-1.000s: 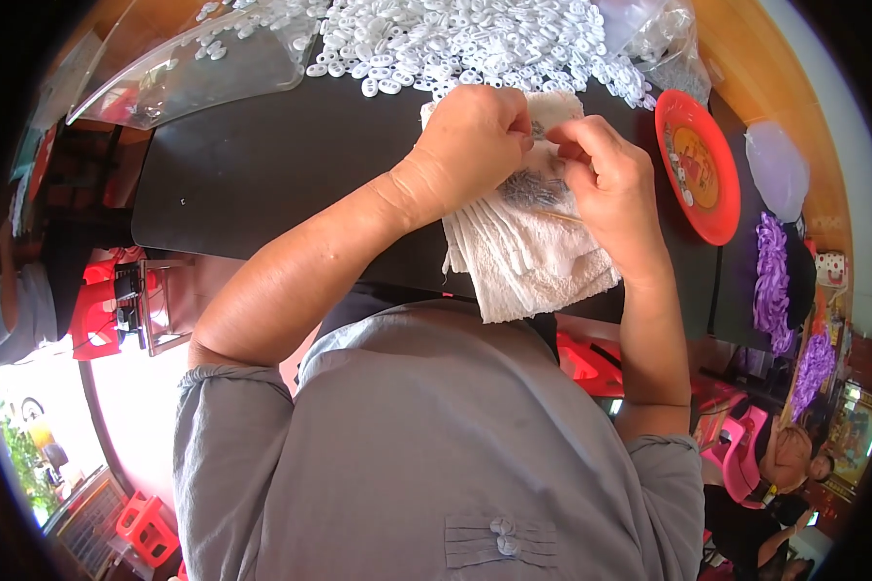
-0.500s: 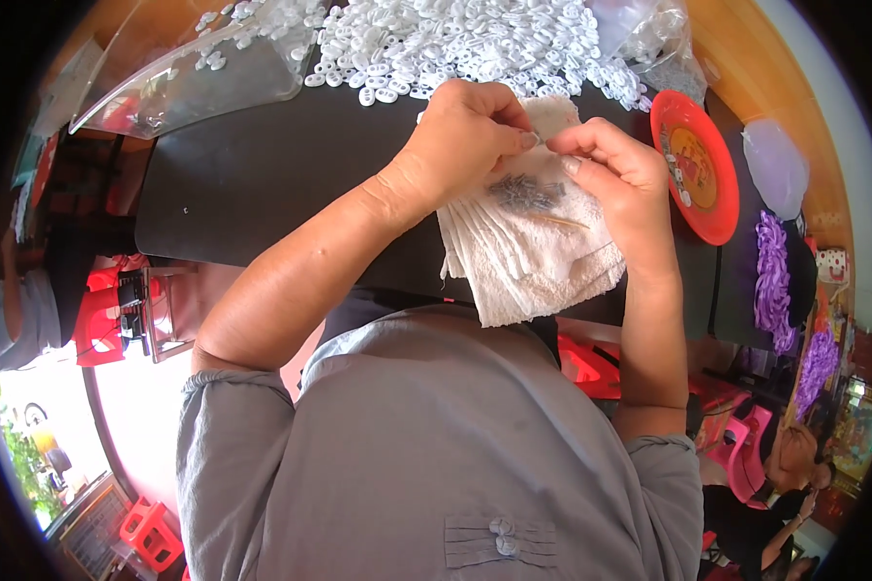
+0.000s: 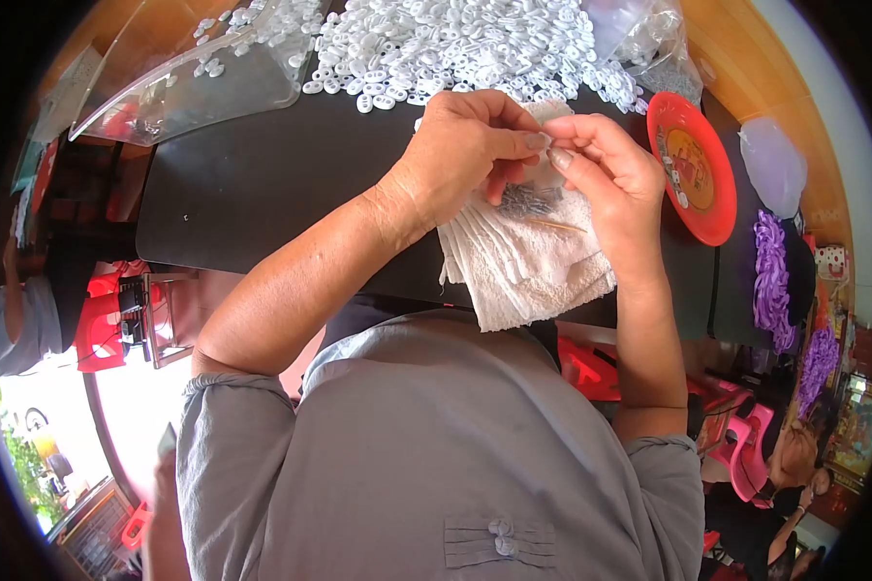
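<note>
My left hand (image 3: 465, 150) and my right hand (image 3: 610, 174) meet fingertip to fingertip above a folded white towel (image 3: 528, 281). My left thumb and forefinger pinch a small white plastic piece (image 3: 545, 141), mostly hidden by the fingers. Right beside it, my right thumb and forefinger are pressed together; what they hold is too small to tell. On the towel below lie a small heap of thin grey metal pins (image 3: 531, 201) and a thin wooden stick (image 3: 557, 225). A big heap of white oval pieces with holes (image 3: 446, 44) spreads beyond my hands.
A red plate (image 3: 722, 194) with a few white pieces stands to the right on the black table (image 3: 262, 184). A clear plastic tub (image 3: 194, 97) lies at the far left, a clear bag (image 3: 664, 48) at the far right. Purple bundles (image 3: 773, 281) hang at right.
Both hands have shifted slightly, and their fingertips have come closer together around the small white piece. More of my left hand's lower fingers shows above the pins.
</note>
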A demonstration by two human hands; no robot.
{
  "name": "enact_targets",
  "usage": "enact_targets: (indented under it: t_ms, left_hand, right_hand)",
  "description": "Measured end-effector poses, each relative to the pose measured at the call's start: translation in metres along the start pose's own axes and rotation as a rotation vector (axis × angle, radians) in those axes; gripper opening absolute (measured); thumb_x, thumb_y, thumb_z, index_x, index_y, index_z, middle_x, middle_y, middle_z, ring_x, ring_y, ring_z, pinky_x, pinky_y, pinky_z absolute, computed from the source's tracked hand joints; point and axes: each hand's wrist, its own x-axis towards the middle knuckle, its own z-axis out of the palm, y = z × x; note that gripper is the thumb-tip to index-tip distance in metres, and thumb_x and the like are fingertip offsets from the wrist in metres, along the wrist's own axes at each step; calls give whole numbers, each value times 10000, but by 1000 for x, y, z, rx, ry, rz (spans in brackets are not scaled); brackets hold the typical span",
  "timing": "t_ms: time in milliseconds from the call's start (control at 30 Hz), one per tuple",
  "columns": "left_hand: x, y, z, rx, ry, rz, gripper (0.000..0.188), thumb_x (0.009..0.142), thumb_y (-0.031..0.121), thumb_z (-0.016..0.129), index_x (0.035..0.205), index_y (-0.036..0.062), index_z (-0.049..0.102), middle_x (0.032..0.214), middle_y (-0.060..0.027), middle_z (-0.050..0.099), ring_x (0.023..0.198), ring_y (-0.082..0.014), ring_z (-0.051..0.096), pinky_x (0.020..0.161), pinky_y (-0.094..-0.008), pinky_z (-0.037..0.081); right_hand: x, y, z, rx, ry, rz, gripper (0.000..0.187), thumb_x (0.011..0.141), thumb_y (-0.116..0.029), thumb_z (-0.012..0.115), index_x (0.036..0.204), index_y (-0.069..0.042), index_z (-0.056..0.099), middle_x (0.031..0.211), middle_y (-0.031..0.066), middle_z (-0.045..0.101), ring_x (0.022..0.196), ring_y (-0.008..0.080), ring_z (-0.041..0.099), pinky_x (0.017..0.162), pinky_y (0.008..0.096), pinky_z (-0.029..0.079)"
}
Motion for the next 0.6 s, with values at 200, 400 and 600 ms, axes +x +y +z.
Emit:
enact_targets:
  t_ms: [200,400,600]
  left_hand:
    - [0,0,0,4,-21,-2,103,862,49,658,910,-38,629,748,-90,644,568,-117,590,426,-240,432]
    - [0,-1,1,29,22,17,103,858,54,662,906,-32,632,734,-78,642,572,-115,590,428,-243,439]
    - [-2,-1,3,96,42,56,113,855,71,674,892,-30,639,725,-66,637,575,-104,580,435,-238,442]
  right_hand:
    - [1,2,1,-21,9,-67,204,885,-16,584,1081,-8,641,966,5,668,821,47,602,657,195,450]
    - [1,0,2,-75,32,-121,204,876,14,574,1066,-2,645,976,10,666,844,51,602,681,193,455]
    - [2,2,1,-90,15,-181,211,868,43,547,1058,33,636,989,33,660,870,76,608,770,213,484]
